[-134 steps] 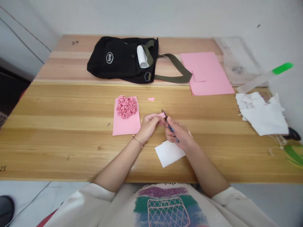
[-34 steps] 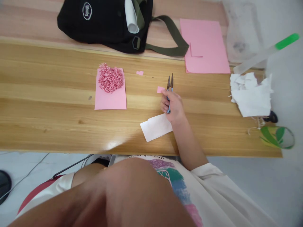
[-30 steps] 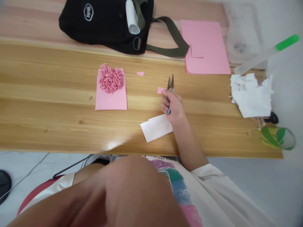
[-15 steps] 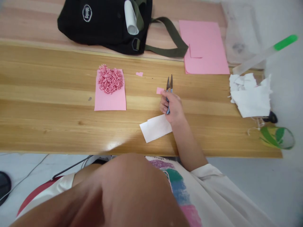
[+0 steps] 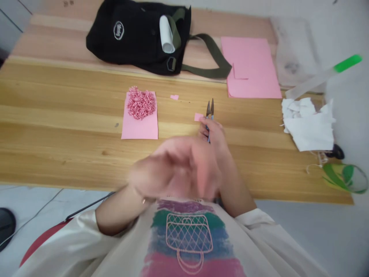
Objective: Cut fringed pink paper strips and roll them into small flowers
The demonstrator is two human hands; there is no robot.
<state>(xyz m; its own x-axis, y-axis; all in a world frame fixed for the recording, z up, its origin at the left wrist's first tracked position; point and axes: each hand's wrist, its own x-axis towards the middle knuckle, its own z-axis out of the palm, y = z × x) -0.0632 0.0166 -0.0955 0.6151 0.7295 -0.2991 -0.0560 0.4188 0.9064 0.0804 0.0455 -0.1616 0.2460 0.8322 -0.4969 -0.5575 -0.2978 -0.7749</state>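
Observation:
My right hand (image 5: 215, 132) is closed around blue-handled thread snips (image 5: 210, 111), whose two pointed blades stand apart and point away from me. A small pink paper piece (image 5: 198, 116) lies at the tip of its thumb; whether it is pinched I cannot tell. In front of the right wrist, close to the camera, is my left hand (image 5: 178, 167), blurred, loosely curled with thumb and fingers apart. No object shows in its palm. Farther left, a bunch of pink flower stamens (image 5: 141, 104) rests on a pink paper sheet (image 5: 140, 130).
Another pink scrap (image 5: 174, 97) lies on the wooden table (image 5: 72, 146). Behind are a black bag (image 5: 132, 46) with a white roll (image 5: 166, 34) and larger pink sheets (image 5: 253, 65). Torn white paper (image 5: 311, 129), a green-capped tube (image 5: 325, 77) and a green-and-clear roll (image 5: 346, 177) are on the right.
My left arm, raised close to the camera before, has come down, bringing the left hand in front of the right wrist. The white paper strips are now hidden behind it. My right hand keeps the snips.

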